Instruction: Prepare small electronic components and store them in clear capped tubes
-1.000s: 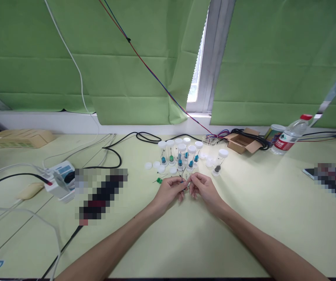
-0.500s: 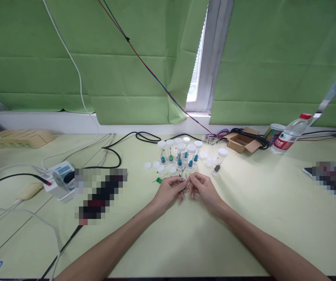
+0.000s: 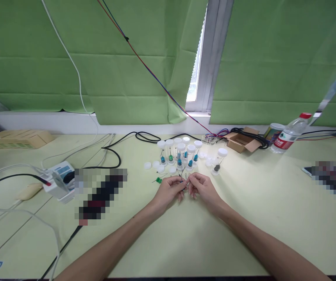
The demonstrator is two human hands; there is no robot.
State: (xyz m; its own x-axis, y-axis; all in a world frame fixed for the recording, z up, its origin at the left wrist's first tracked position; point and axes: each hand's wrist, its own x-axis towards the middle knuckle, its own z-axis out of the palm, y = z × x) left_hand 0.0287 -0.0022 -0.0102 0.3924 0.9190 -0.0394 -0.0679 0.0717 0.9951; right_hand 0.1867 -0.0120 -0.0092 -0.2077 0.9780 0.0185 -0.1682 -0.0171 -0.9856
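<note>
My left hand (image 3: 170,189) is closed in a pinch on a small part with thin wire leads (image 3: 181,177); a bit of blue shows at the fingertips. My right hand (image 3: 201,189) meets it there, thumb and fingers pinched together on a thin wire lead (image 3: 187,179). The fingers hide most of the part. Just beyond the hands stand several clear tubes with white caps (image 3: 190,149), holding blue or green parts with leads. One tube (image 3: 221,158) with a dark part stands to the right. A loose green part (image 3: 159,180) lies left of my left hand.
Loose white caps (image 3: 147,166) lie around the tubes. At left are a power strip (image 3: 59,181) and cables. A cardboard box (image 3: 242,141), a tin (image 3: 273,132) and a water bottle (image 3: 288,136) stand at the back right. A phone (image 3: 306,171) lies at far right.
Almost nothing differs. Both hands stay together at the same spot, with only a slight shift of the right fingers.
</note>
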